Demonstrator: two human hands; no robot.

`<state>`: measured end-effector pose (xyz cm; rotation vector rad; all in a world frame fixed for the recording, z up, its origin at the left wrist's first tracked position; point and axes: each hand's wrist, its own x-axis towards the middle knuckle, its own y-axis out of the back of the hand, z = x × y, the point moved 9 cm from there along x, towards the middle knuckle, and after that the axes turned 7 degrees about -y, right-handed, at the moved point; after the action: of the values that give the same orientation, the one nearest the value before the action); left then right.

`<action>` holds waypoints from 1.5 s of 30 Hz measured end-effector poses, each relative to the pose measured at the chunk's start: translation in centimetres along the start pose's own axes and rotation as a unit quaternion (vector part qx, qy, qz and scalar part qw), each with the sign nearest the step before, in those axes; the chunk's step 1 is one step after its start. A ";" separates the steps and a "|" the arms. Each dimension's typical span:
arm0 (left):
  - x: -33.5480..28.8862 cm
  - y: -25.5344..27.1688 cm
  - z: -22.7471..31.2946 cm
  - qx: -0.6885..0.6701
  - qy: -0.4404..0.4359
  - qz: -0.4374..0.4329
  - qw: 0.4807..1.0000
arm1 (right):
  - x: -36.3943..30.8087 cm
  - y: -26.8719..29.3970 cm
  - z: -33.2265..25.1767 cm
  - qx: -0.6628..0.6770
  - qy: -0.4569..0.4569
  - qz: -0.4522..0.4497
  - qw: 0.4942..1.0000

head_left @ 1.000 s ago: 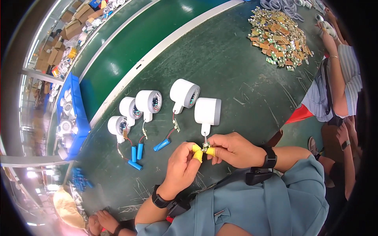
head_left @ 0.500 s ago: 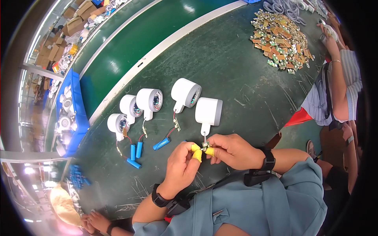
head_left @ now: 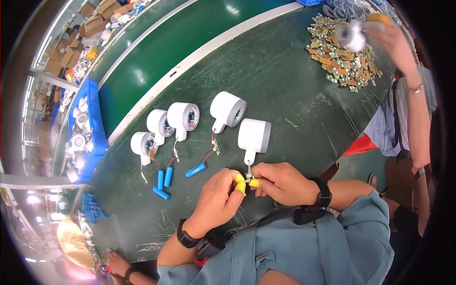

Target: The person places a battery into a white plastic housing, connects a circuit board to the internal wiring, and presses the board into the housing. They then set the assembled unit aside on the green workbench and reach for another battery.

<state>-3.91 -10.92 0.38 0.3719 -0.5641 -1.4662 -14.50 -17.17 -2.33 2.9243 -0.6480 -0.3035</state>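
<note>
My right hand (head_left: 284, 184) pinches a small circuit board (head_left: 249, 176) between thumb and forefinger. Wires run from the board up to the stem of a white cylindrical housing with a grey rim (head_left: 253, 136), lying just beyond. My left hand (head_left: 219, 194) is closed at the board's left edge, thumb and forefinger together; what lies between them is too small to make out. Yellow wraps cover fingertips on both hands. To the left lie more such housings (head_left: 228, 110), several with wired boards (head_left: 216, 147) and blue cylindrical batteries (head_left: 195, 170).
A heap of small circuit boards (head_left: 339, 59) covers the far right of the green table (head_left: 285, 85). Over it a co-worker's hand (head_left: 392, 42) holds a white part. Grey rings (head_left: 344, 12) lie behind. A blue bin of white parts (head_left: 98, 142) stands left, near loose batteries (head_left: 90, 206).
The co-worker's hand at the right has swung up and over the board heap with a white part. My hands stay close together at the board, with only slight finger movement.
</note>
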 end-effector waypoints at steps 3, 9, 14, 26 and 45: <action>0.1 0.2 0.2 0.013 -0.009 -0.018 1.000 | -0.1 -0.1 -0.4 -0.013 0.021 0.016 1.000; 0.2 0.2 0.4 0.013 -0.018 -0.029 0.999 | -0.2 -0.4 -0.5 -0.052 0.040 0.031 0.997; -0.1 0.0 0.3 0.010 -0.023 0.002 1.000 | -0.3 -0.3 -0.7 -0.063 0.047 0.040 0.996; 0.3 -0.3 0.7 -0.001 -0.029 0.000 1.000 | -0.4 -0.3 -0.9 -0.097 0.071 0.061 0.991; 0.4 0.4 1.0 0.029 -0.103 -0.037 0.994 | 0.9 -0.9 0.9 0.113 -0.112 -0.116 0.980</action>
<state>-4.11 -11.17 1.45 0.2899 -0.7660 -1.5721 -13.53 -16.80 -3.49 3.2209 -0.3860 -0.6301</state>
